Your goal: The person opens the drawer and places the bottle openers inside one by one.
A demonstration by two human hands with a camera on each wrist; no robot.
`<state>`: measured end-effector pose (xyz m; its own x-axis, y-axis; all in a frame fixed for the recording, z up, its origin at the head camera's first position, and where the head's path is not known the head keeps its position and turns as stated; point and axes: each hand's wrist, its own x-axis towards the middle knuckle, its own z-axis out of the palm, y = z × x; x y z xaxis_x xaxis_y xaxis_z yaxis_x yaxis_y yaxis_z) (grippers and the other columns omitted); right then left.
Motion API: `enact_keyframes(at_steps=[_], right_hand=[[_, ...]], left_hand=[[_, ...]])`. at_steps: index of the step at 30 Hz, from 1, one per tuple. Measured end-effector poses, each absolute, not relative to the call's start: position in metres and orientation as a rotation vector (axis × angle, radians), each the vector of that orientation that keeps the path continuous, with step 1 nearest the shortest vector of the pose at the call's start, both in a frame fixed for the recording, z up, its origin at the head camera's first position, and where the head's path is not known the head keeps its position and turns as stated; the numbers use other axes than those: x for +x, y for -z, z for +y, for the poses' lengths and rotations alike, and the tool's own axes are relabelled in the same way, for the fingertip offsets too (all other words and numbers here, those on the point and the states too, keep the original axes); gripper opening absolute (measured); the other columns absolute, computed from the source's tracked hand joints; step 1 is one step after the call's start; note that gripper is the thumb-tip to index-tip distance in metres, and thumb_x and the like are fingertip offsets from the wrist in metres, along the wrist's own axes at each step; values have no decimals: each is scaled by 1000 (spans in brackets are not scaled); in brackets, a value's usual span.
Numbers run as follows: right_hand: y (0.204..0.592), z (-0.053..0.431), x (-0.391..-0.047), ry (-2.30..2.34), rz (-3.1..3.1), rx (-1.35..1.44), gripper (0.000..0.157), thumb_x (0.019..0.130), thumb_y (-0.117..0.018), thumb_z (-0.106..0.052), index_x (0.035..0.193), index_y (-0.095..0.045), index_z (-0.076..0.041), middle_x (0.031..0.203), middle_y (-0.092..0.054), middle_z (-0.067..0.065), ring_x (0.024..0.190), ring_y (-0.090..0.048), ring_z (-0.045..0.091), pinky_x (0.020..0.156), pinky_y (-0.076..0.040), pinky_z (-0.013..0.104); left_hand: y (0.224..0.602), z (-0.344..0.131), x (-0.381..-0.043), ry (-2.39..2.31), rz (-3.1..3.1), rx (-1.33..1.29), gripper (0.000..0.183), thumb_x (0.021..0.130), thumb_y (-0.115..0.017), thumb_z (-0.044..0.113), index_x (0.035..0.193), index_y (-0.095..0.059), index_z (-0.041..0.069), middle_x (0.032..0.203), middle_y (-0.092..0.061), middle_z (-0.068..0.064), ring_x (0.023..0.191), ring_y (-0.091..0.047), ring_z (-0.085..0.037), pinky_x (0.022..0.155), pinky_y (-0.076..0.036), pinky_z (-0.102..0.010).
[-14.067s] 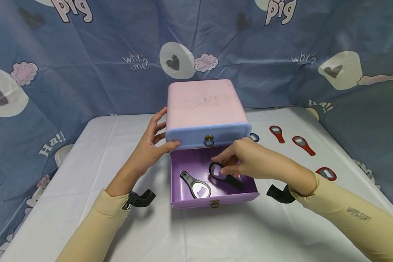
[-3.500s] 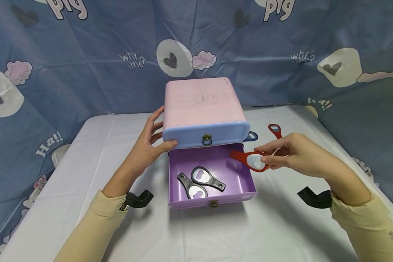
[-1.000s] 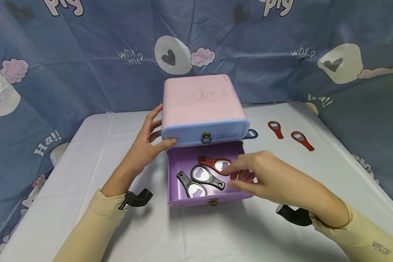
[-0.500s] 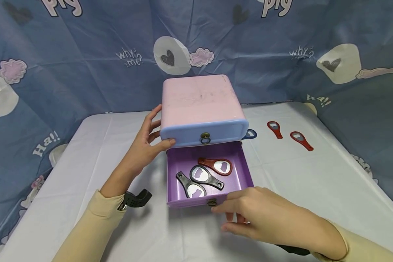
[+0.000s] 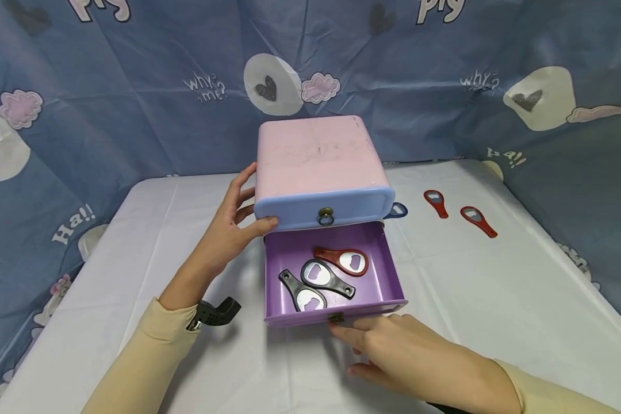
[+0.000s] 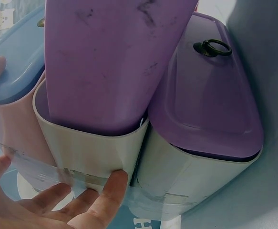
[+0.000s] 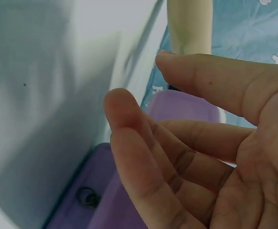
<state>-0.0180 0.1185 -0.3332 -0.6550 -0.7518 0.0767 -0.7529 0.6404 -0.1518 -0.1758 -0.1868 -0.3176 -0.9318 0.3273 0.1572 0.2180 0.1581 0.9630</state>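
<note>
A small stacked drawer cabinet (image 5: 318,152) stands mid-table, its purple drawer (image 5: 378,292) pulled out. Inside lie two black bottle openers (image 5: 327,278) and a red bottle opener (image 5: 353,262). My left hand (image 5: 214,244) rests on the cabinet's left side with fingers spread, thumb on the blue drawer front (image 5: 295,214). In the left wrist view, its fingertips touch the housing walls. My right hand (image 5: 414,356) is at the purple drawer's front, index fingertip just below the brass ring pull (image 5: 336,317); contact is unclear. The right wrist view shows loosely bent fingers (image 7: 139,164) holding nothing.
Two red bottle openers (image 5: 478,222) lie on the white tablecloth (image 5: 476,282) to the right. A blue bottle opener (image 5: 397,211) is partly hidden behind the cabinet. A lower purple drawer (image 6: 215,90) appears shut in the left wrist view. A printed blue cloth (image 5: 186,132) hangs behind.
A red bottle opener came from the right into the purple drawer, and my right hand let it go. That hand then moved down to the drawer front. My left hand stayed on the cabinet.
</note>
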Motion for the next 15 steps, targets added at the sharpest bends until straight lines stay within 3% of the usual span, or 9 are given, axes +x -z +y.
enact_keyframes(at_steps=[5,15], right_hand=[[334,117,-18,-236,-2845,1294,55,88,-90,-35,137,-72,-18,92,-69,-15,76,-55,-5,61,-46,20],[335,119,-16,-249,-2764,1233,48,87,-91,-34,129,-74,-18,92,-69,-12,68,-54,-3,57,-45,19]], left_hand=[[317,-187,-176,-1907,2324,547,99,96,-76,14,167,-20,53,171,-30,-10,150,-45,-32,114,-44,-64],[318,-187,-176,-1907,2320,554,99,96,-76,13,167,-20,52,171,-30,-10,150,-45,-32,113,-44,-64]])
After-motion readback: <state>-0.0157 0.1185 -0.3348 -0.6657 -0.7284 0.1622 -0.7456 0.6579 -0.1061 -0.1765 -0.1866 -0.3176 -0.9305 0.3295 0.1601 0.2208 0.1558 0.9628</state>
